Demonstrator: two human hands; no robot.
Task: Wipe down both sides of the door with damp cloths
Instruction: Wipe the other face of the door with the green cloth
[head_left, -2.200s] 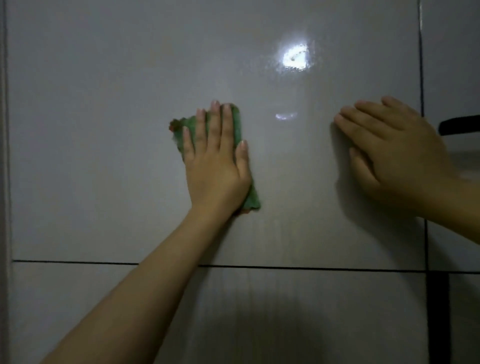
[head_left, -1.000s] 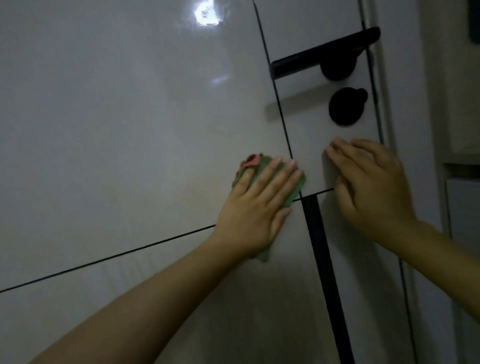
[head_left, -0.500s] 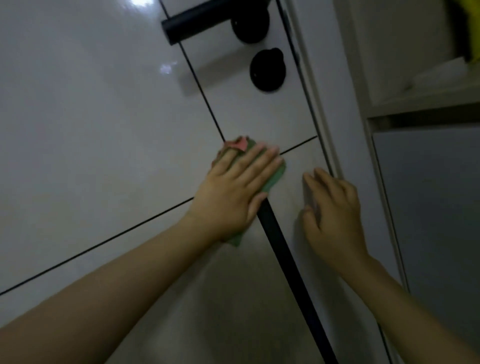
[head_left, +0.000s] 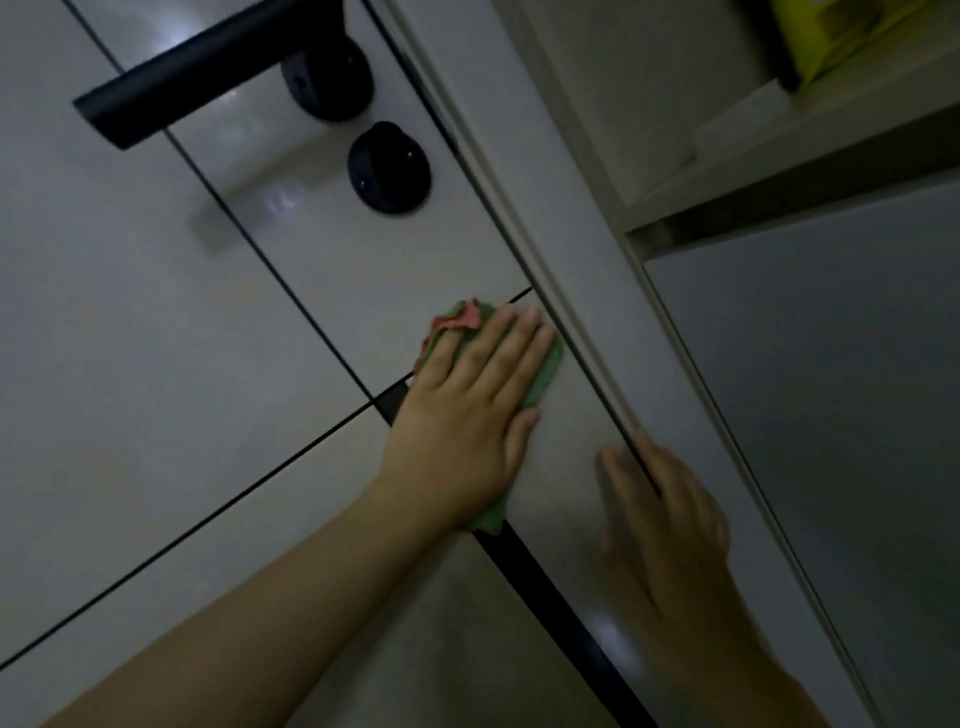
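A single head-worn view, close to the door (head_left: 156, 322), looks forward and down along both forearms, tilted so the door's edge runs diagonally; the black handle (head_left: 182, 73) sits upper left, a shelf (head_left: 779, 140) upper right, the frame between

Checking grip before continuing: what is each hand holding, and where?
Left hand presses flat on the green cloth's middle; right hand holds nothing, resting on the door.

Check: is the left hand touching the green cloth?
Touching. The head view shows the left hand pressed flat on the green cloth against the door, cloth edges showing around the fingers.
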